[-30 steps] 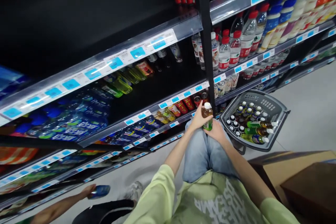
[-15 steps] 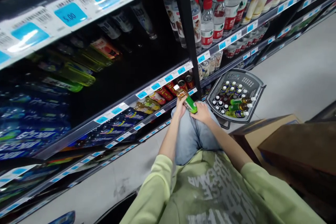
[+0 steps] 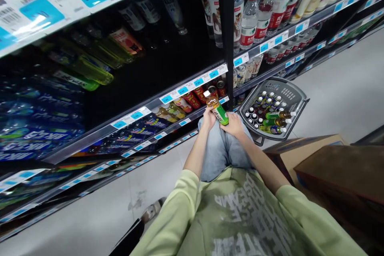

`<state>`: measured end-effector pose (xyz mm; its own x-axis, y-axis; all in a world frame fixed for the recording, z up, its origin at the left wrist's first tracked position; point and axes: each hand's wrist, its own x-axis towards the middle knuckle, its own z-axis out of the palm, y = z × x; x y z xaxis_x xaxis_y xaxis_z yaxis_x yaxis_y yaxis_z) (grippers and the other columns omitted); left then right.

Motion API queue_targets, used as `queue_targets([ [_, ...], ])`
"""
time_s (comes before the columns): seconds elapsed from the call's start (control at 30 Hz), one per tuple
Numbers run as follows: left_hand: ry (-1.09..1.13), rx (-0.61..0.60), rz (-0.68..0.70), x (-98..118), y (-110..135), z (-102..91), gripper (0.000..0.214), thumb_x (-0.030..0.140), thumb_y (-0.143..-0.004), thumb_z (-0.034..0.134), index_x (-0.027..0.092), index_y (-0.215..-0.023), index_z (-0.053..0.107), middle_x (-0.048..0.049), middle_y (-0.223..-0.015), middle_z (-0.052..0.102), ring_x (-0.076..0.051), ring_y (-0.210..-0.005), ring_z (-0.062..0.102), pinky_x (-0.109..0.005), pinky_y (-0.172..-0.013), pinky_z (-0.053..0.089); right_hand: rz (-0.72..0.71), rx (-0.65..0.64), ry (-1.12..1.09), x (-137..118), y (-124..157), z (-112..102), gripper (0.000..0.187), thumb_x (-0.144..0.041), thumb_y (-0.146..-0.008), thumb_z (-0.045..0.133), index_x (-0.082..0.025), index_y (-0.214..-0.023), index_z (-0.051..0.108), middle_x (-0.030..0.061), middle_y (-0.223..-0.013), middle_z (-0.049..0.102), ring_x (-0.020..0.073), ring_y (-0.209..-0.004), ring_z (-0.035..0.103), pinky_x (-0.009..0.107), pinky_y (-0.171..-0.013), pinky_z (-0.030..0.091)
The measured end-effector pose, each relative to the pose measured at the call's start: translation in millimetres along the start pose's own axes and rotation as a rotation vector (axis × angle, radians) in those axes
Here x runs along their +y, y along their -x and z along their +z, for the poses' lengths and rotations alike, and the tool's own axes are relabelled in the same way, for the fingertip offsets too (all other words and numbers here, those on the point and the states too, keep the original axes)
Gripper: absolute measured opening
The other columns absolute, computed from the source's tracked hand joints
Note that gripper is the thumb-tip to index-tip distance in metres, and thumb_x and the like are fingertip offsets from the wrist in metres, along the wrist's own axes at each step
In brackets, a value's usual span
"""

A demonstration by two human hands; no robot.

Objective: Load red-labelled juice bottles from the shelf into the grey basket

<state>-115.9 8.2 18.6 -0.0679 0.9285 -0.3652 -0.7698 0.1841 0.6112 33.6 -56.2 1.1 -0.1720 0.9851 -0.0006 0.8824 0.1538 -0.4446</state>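
The left hand and the right hand both have hold of a small amber plastic bottle with green label and white cap. The left hand is curled closed against the bottle's left side, below the neck. The right hand is wrapped about the base, with its fingers closed under the green label. The bottle is tilted, its cap pointing up and away towards the shelving, and it sits above the person's raised knee in light blue jeans. It is just in front of the black metal shelf rail with blue price tags. On the shelf directly behind the bottle lie red-labelled drink containers, and further left along the same shelf are amber drink bottles lying on their sides. To the right of the hands, on the pale grey floor, stands a grey plastic shopping basket. It holds upright small bottles with dark and white caps, with several green-labelled bottles lying across them. The basket is near the right hand but not touching it. On the shelf above the basket stand clear water bottles with red caps. A brown cardboard box sits on the floor to the person's right. Both forearms emerge from the sleeves of a light green sweatshirt.
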Motion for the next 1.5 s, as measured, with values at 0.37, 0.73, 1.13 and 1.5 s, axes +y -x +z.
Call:
queue_targets([
  [0.37, -0.147, -0.062, 0.005, 0, 1, 1.2, 0.038, 0.024, -0.071, 0.088, 0.022, -0.106, 0.074, -0.0024, -0.103, 0.078, -0.021, -0.092, 0.07, -0.031, -0.088, 0.052, -0.016, 0.097, -0.19, 10, 2, 6, 0.068, -0.048, -0.103, 0.06, -0.012, -0.159, 0.045, 0.0228, -0.151, 0.064, 0.0377, -0.137, 0.062, 0.051, -0.115, 0.047],
  [0.73, -0.209, -0.059, -0.003, -4, -3, -1.8, 0.055, 0.017, -0.061, 0.083, 0.024, -0.115, 0.075, -0.001, -0.097, 0.077, -0.021, -0.09, 0.069, -0.031, -0.084, 0.051, 0.01, 0.113, -0.204, 11, -1, 9, 0.065, -0.048, -0.105, 0.056, -0.01, -0.157, 0.049, 0.0233, -0.145, 0.07, 0.0374, -0.132, 0.067, 0.051, -0.112, 0.05],
  [1.13, -0.179, -0.07, -0.017, -2, -1, -0.2, 0.061, 0.004, -0.051, 0.07, 0.023, -0.109, 0.072, 0.0025, -0.086, 0.074, -0.017, -0.083, 0.067, -0.028, -0.082, 0.05, 0.008, 0.126, -0.165, 11, -1, 13, 0.065, -0.048, -0.103, 0.06, -0.01, -0.155, 0.051, 0.0226, -0.141, 0.071, 0.0359, -0.128, 0.068, 0.048, -0.11, 0.049],
  [1.5, -0.159, -0.004, 0.012, 2, 3, 4.5, 0.071, 0.011, -0.063, 0.06, 0.025, -0.131, 0.075, -0.0012, -0.102, 0.078, -0.021, -0.092, 0.069, -0.032, -0.089, 0.054, -0.007, 0.084, -0.175, 7, 2, 3, 0.064, -0.043, -0.103, 0.055, -0.012, -0.158, 0.049, 0.0226, -0.145, 0.066, 0.0381, -0.13, 0.064, 0.053, -0.111, 0.05],
])
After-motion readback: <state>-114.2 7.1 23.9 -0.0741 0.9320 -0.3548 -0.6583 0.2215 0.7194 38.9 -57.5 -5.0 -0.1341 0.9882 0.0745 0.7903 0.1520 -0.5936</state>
